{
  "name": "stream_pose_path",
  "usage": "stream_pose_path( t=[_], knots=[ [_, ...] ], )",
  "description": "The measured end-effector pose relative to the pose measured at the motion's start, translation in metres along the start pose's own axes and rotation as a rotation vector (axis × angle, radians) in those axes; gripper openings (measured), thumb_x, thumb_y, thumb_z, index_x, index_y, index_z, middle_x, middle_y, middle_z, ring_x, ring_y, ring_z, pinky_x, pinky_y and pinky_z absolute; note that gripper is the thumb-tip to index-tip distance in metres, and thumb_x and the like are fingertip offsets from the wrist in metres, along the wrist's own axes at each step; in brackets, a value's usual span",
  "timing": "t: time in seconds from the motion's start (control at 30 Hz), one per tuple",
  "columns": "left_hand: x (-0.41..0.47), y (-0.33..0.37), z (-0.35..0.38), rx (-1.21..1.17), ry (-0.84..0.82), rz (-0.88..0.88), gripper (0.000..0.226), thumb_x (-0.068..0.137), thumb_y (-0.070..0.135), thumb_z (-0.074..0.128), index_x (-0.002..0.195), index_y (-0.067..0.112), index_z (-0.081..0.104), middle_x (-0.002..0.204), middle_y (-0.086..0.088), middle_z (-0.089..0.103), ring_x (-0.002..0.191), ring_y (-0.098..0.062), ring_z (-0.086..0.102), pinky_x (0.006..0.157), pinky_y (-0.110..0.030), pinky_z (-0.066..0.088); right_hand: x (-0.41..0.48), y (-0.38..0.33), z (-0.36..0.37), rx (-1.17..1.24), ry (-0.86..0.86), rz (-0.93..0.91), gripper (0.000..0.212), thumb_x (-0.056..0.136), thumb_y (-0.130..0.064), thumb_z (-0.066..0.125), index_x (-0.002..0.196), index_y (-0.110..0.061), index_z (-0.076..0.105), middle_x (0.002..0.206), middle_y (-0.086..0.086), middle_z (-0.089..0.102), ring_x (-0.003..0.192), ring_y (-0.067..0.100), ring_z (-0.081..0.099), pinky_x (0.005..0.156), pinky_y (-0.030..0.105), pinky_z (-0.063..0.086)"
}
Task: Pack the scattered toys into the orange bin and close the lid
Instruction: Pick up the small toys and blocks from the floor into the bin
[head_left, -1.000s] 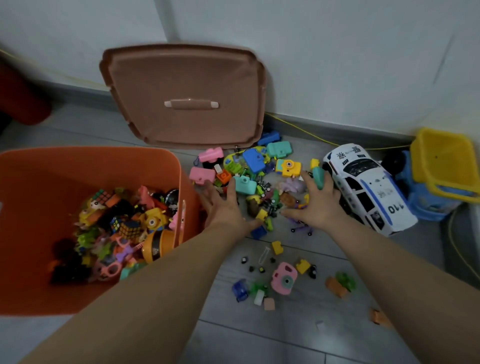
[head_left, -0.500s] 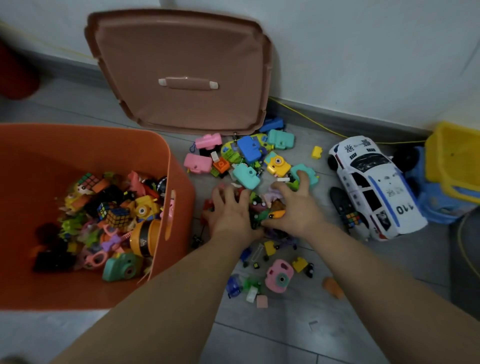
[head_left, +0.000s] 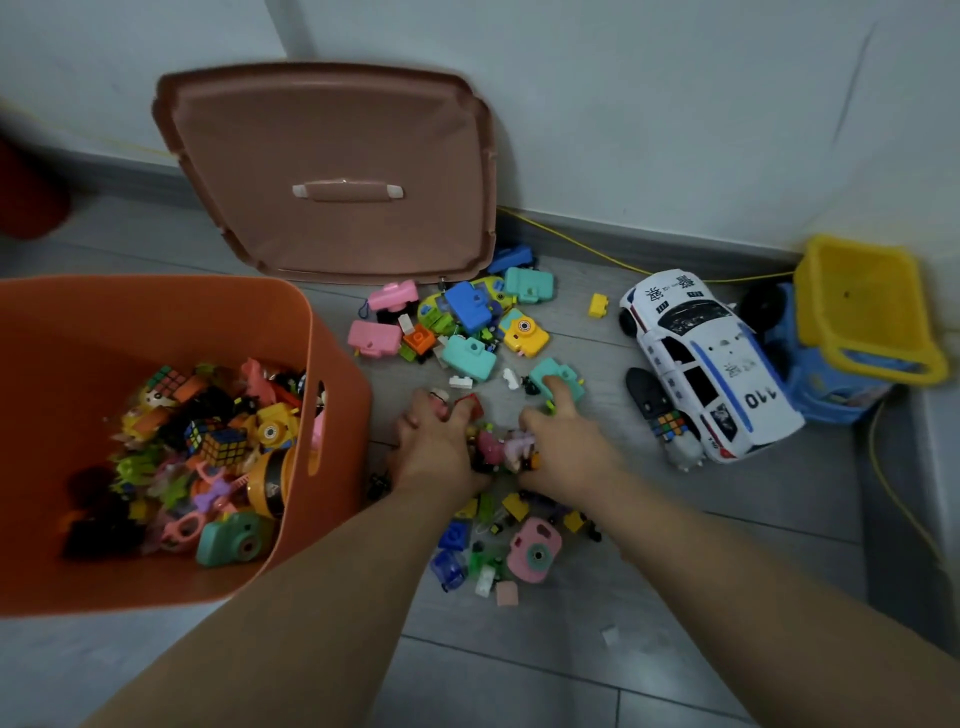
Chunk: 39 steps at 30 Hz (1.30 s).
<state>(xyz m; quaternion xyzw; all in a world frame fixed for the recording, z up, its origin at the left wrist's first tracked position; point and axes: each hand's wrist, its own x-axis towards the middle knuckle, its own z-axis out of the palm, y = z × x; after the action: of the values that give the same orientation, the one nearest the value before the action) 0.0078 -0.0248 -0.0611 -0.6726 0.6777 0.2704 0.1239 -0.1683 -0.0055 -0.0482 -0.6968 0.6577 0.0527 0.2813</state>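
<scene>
Both hands work just right of the bin (head_left: 332, 332), palms down and turned toward each other, so that a heap (head_left: 501, 447) of small toys is trapped between them. A two-handed scoop seems the aim, since these bits are too small and too many to pick up singly. The left hand (head_left: 441, 447), nearest the bin's wall, has its fingers curled over the heap's bin-side edge. The right hand (head_left: 563, 447) curls round the far side, with one finger stretched onto a teal camera (head_left: 558, 374), probably to drag it in. The bin stands open and partly filled, close enough that a load needs only a short lift over its rim. The lid (head_left: 332, 171) leans against the wall behind the bin, handle outward, out of the way until packing ends. More cameras and blocks (head_left: 467, 322) lie behind and right of the bin, and others lie right of its near corner. The police car (head_left: 706, 364) sits farther right of the bin, likely left because it needs its own grip.
</scene>
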Motion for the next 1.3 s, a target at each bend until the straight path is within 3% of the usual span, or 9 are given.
stream_pose_path(
  t=[0.13, 0.3, 0.4, 0.5, 0.67, 0.77, 0.93, 1.1, 1.3],
  knots=[
    [-0.007, -0.009, -0.003, -0.021, 0.024, -0.004, 0.075, 0.073, 0.046, 0.078, 0.135, 0.034, 0.038, 0.143, -0.008, 0.023, 0.127, -0.036, 0.034, 0.096, -0.046, 0.047, -0.015, 0.001, 0.012, 0.077, 0.079, 0.005, 0.049, 0.075, -0.037, 0.079, 0.116, -0.023, 0.056, 0.151, 0.012, 0.015, 0.103, 0.041, 0.06, 0.087, 0.042, 0.053],
    [-0.022, -0.012, -0.005, -0.267, 0.088, -0.09, 0.06, 0.063, 0.042, 0.078, 0.115, 0.03, 0.05, 0.124, -0.006, 0.039, 0.109, -0.034, 0.052, 0.092, -0.047, 0.052, -0.019, 0.002, 0.014, 0.243, 0.143, 0.033, 0.049, 0.068, -0.038, 0.08, 0.108, -0.023, 0.058, 0.127, 0.006, 0.033, 0.095, 0.032, 0.059, 0.08, 0.04, 0.055],
    [-0.033, -0.009, -0.01, -0.336, 0.102, -0.096, 0.057, 0.064, 0.04, 0.078, 0.112, 0.029, 0.049, 0.125, -0.006, 0.038, 0.107, -0.033, 0.053, 0.092, -0.045, 0.052, -0.023, 0.001, 0.008, 0.291, 0.168, 0.01, 0.049, 0.066, -0.033, 0.085, 0.106, -0.02, 0.06, 0.12, 0.003, 0.037, 0.093, 0.028, 0.058, 0.079, 0.039, 0.054],
    [-0.043, -0.007, -0.018, -0.388, 0.124, -0.086, 0.064, 0.069, 0.036, 0.079, 0.122, 0.026, 0.045, 0.128, -0.007, 0.035, 0.108, -0.031, 0.053, 0.095, -0.045, 0.051, -0.031, -0.001, -0.003, 0.31, 0.192, -0.016, 0.049, 0.066, -0.028, 0.087, 0.106, -0.019, 0.06, 0.112, 0.002, 0.041, 0.092, 0.026, 0.055, 0.077, 0.037, 0.051],
    [-0.068, -0.002, -0.047, -0.407, 0.159, -0.022, 0.073, 0.074, 0.036, 0.078, 0.135, 0.024, 0.039, 0.132, -0.006, 0.034, 0.11, -0.031, 0.054, 0.095, -0.041, 0.05, -0.049, -0.009, -0.035, 0.34, 0.255, -0.072, 0.046, 0.068, -0.026, 0.087, 0.106, -0.019, 0.06, 0.101, 0.0, 0.044, 0.084, 0.019, 0.048, 0.061, 0.027, 0.03],
    [-0.083, 0.001, -0.071, -0.431, 0.197, 0.041, 0.071, 0.071, 0.036, 0.078, 0.132, 0.028, 0.042, 0.13, -0.005, 0.035, 0.114, -0.032, 0.054, 0.098, -0.045, 0.05, -0.064, -0.019, -0.063, 0.333, 0.289, -0.077, 0.048, 0.068, -0.029, 0.087, 0.106, -0.021, 0.06, 0.103, 0.002, 0.047, 0.088, 0.022, 0.052, 0.066, 0.031, 0.035],
    [-0.104, 0.008, -0.115, -0.492, 0.241, 0.164, 0.073, 0.068, 0.035, 0.081, 0.132, 0.028, 0.045, 0.133, -0.005, 0.037, 0.117, -0.027, 0.05, 0.103, -0.039, 0.046, -0.1, -0.036, -0.107, 0.372, 0.417, -0.081, 0.046, 0.067, -0.028, 0.087, 0.105, -0.021, 0.063, 0.104, 0.0, 0.049, 0.09, 0.017, 0.052, 0.074, 0.032, 0.043],
    [-0.132, 0.012, -0.155, -0.487, 0.29, 0.311, 0.062, 0.07, 0.034, 0.078, 0.125, 0.026, 0.05, 0.123, -0.002, 0.039, 0.105, -0.023, 0.052, 0.091, -0.031, 0.046, -0.133, -0.054, -0.133, 0.365, 0.536, -0.059, 0.043, 0.065, -0.033, 0.086, 0.101, -0.026, 0.063, 0.099, -0.003, 0.05, 0.086, 0.015, 0.053, 0.07, 0.031, 0.043],
    [-0.163, -0.021, -0.222, -0.443, 0.311, 0.386, 0.052, 0.07, 0.034, 0.079, 0.113, 0.029, 0.049, 0.11, 0.001, 0.04, 0.092, -0.015, 0.051, 0.077, -0.023, 0.04, -0.149, -0.098, -0.169, 0.367, 0.588, -0.071, 0.041, 0.066, -0.029, 0.088, 0.095, -0.029, 0.059, 0.09, -0.012, 0.049, 0.085, 0.008, 0.046, 0.066, 0.011, 0.03]
  ],
)
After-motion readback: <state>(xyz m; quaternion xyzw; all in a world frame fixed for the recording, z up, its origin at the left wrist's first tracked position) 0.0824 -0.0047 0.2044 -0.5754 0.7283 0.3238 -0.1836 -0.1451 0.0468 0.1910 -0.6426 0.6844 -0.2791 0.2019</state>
